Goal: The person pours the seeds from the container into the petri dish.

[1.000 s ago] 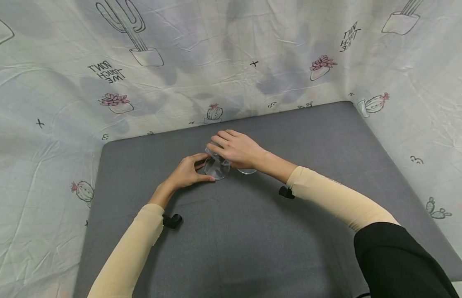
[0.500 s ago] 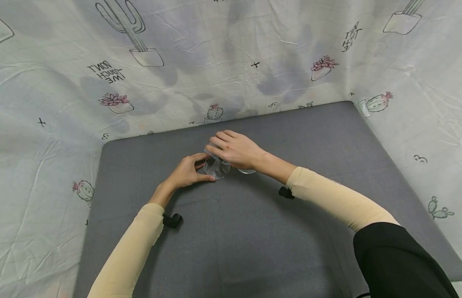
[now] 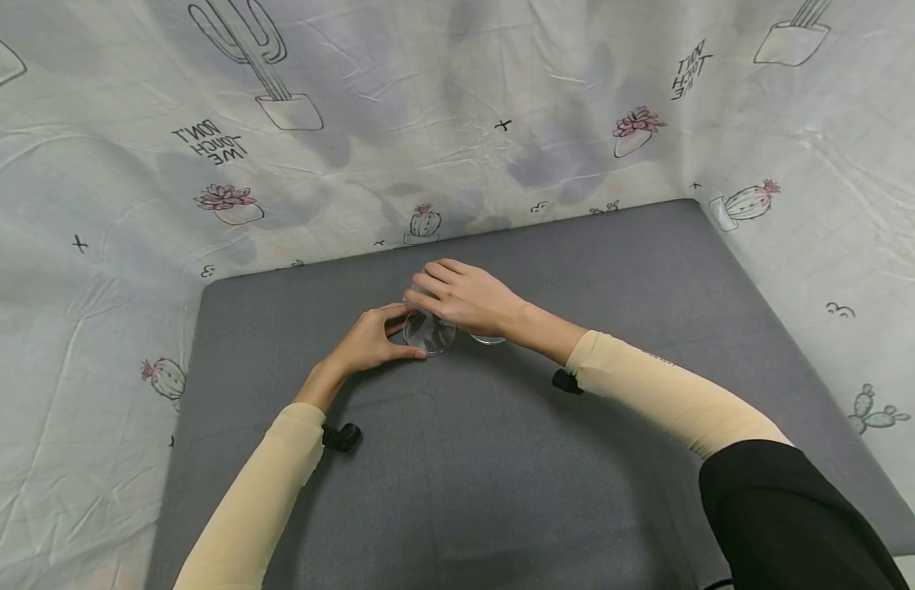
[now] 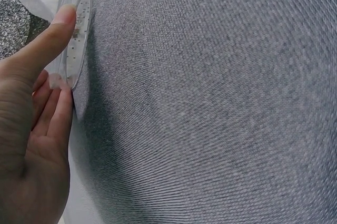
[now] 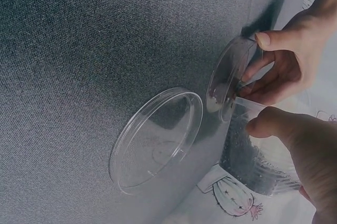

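Clear dish [image 3: 430,336] sits gripped between left hand's [image 3: 369,339] parted thumb and fingers.

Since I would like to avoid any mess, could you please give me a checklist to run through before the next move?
1. First dish steadied: ok, the left hand holds its edge.
2. Container gripped: ok, the right hand holds it.
3. Container near the first dish: ok, its edge is close to the rim.
4. Container emptied: not ok, dark grains show inside.
5. Amount in the first dish: cannot tell, though specks show there.
6. Second dish settled: ok, it lies on the table.
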A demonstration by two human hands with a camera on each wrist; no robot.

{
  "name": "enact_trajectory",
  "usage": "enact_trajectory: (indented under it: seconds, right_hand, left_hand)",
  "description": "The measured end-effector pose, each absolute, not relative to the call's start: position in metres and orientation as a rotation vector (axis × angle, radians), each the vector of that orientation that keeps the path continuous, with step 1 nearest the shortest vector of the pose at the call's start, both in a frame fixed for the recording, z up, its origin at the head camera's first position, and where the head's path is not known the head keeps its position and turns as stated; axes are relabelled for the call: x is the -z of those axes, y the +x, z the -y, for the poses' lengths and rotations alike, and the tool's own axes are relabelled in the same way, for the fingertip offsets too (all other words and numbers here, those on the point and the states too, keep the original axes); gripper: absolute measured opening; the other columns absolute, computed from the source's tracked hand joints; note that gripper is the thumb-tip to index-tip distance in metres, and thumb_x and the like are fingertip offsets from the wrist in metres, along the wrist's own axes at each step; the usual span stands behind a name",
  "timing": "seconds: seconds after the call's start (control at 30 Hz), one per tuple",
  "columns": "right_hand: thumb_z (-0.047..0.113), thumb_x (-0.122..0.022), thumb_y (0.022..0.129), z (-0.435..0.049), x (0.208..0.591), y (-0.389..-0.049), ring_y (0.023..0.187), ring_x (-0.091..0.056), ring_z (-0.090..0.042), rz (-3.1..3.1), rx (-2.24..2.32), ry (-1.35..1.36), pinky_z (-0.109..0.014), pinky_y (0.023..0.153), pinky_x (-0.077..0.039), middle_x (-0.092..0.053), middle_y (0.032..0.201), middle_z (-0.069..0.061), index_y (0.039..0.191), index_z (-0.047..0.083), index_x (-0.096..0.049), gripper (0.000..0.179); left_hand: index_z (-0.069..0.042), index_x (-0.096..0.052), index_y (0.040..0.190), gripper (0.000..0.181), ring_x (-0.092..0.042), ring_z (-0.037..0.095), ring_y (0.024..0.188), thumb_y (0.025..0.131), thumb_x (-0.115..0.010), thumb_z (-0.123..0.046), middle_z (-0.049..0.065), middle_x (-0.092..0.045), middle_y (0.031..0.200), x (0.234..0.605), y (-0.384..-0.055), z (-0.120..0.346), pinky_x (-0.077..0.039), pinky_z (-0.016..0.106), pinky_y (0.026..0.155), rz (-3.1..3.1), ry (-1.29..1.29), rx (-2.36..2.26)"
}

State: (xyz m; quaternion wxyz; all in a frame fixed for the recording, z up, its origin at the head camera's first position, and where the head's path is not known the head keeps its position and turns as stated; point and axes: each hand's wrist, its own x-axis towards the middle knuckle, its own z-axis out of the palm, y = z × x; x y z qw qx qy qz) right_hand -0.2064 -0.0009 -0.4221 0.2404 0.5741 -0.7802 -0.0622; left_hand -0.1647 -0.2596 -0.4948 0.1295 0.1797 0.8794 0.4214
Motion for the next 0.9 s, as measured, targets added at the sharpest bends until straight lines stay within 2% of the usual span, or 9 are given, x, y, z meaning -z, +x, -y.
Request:
enact_trajectory:
  seconds: [0.53,0.9]
  right_hand:
    - [0.016,-0.071,0.107,0.0024,0.4234,-0.2035,0.132,-0.064,-0.026,2.115,0.188,1.562,-0.039,0.124,-0.053,-0.067,0.142,-0.007,0.146,0.016,-0.062,0.041]
    - [0.017,-0.075,0.105,0.002,0.4235,-0.2056,0.135,-0.062,-0.027,2.136,0.22,1.581,-0.04,0.126,-0.052,-0.065,0.145,-0.009,0.148,0.016,-0.06,0.046]
  left_hand:
    - [0.002,-0.053,0.158,0.091,-0.058,0.038,0.149,0.081,-0.098,-0.016,0.022,-0.054,0.163,0.4962,-0.1635,0.2597,-0.056,0.043,0.123,-2.556,0.541,-1.242]
    - [0.0,-0.053,0.159,0.091,-0.058,0.037,0.15,0.082,-0.098,-0.016,0.02,-0.054,0.164,0.4949,-0.1649,0.2586,-0.055,0.044,0.125,-2.541,0.533,-1.261]
